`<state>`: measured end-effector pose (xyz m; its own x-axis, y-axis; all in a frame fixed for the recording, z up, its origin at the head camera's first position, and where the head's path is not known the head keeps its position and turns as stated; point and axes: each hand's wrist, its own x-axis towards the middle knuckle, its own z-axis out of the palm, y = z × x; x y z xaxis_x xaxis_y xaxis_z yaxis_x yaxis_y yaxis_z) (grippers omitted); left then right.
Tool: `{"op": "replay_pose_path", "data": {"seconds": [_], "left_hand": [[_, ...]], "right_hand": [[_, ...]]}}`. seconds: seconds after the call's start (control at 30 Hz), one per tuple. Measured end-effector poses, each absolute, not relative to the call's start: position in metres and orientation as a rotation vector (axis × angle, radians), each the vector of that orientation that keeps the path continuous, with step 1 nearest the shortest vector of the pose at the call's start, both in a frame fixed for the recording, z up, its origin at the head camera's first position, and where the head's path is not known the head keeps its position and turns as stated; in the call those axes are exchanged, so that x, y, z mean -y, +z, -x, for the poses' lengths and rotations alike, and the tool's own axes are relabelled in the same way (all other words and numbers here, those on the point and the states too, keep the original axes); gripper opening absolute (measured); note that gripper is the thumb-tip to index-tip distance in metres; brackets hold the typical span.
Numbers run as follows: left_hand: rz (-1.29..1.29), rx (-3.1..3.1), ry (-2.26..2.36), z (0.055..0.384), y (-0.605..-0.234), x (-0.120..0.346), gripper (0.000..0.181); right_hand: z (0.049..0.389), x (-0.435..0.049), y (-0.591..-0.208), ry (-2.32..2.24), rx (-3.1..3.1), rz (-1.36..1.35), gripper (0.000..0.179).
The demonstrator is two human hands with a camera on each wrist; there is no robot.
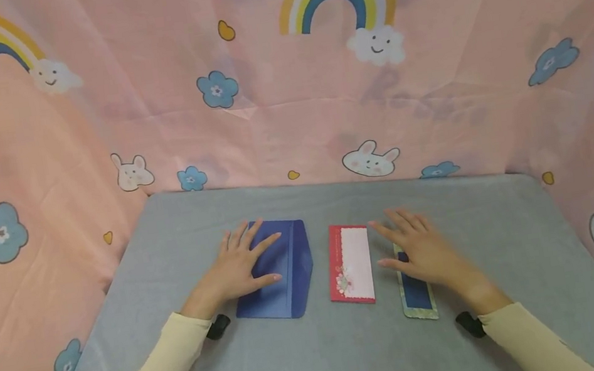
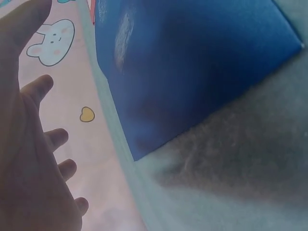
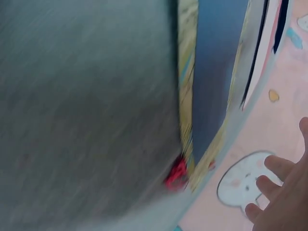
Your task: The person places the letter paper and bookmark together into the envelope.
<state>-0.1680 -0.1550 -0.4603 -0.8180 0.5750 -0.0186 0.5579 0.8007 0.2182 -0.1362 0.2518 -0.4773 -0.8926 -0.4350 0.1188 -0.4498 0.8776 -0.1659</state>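
Note:
My left hand hovers over a blue envelope, its fingers spread and holding nothing. The envelope's pointed flap faces right; the left wrist view shows the hand raised beside the envelope. My right hand is spread above a narrow bookmark-like card, hiding its upper part. That card has a dark blue middle and a pale patterned border. A small red knot shows at its far end in the right wrist view. Between the hands lies a red card with a white panel and printed flowers.
A grey cloth covers the table. Pink curtains with rainbows, rabbits and flowers rise along the back and both sides. A dark wrist device sits under the left wrist, and another device under the right.

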Motion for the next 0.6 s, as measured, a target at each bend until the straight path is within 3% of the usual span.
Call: {"op": "replay_pose_path", "data": {"seconds": [0.6], "left_hand": [[-0.813,-2.869,0.31,0.161,-0.479,0.142,0.08]], "right_hand": [[0.142,-0.202,-0.477,0.422,3.024,-0.73,0.078]]}}
